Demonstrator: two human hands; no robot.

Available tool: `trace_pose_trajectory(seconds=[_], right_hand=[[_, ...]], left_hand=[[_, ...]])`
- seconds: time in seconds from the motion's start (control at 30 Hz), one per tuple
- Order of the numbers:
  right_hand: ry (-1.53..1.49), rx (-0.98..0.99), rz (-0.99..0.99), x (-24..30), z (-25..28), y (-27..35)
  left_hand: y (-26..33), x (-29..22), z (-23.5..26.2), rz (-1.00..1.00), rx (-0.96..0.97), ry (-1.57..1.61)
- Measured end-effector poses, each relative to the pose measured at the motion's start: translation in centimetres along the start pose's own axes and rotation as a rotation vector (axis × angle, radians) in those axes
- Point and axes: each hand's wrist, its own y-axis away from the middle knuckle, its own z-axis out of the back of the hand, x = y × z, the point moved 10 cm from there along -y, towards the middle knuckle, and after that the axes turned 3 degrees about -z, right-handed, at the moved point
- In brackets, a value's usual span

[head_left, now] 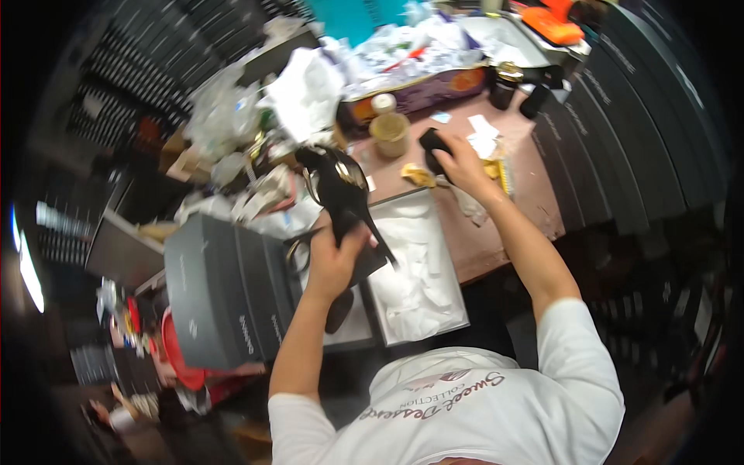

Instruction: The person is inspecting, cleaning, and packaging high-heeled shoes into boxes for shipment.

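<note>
My left hand (337, 260) is closed around a black strappy shoe (341, 182) with gold-coloured metal parts, raised above the edge of an open shoebox (459, 298). White tissue paper (411, 263) fills that box. My right hand (465, 167) reaches over the pink-brown table, its fingers closed on a small black object (433, 146) whose kind I cannot make out. Just left of it stands a tan jar (390, 133), with a crumpled yellow cloth (418, 174) nearer to me. A dark shoe part (339, 311) shows below my left wrist, partly hidden.
Grey shoeboxes (225, 291) stand on edge at the left, and more dark boxes (604, 139) line the right side. Plastic bags (221, 116) and a purple carton (446, 89) of crumpled paper crowd the back. A dark gold-topped container (505, 84) stands at the far right.
</note>
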Motion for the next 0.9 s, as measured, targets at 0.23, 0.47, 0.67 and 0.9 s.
trace_pose_trajectory(seconds=[0.23,0.47,0.67,0.9], right_hand=[[-0.346,0.011,0.108,17.1,6.0,15.2],[-0.038,0.071,0.481,26.6,1.7,19.3],[-0.173,0.167,0.518,26.0,1.3,26.6],[-0.299,0.171,0.246,25.2,-0.4,20.6]], left_hand=[[4.9,5.9,0.0,0.31,-0.222,1.001],[11.4,11.8,-3.4,0.41,-0.434,1.069],[13.0,8.0,-0.5,0.299,-0.319,1.113],[17.3,6.4,-3.4,0.155,-0.532,0.636]])
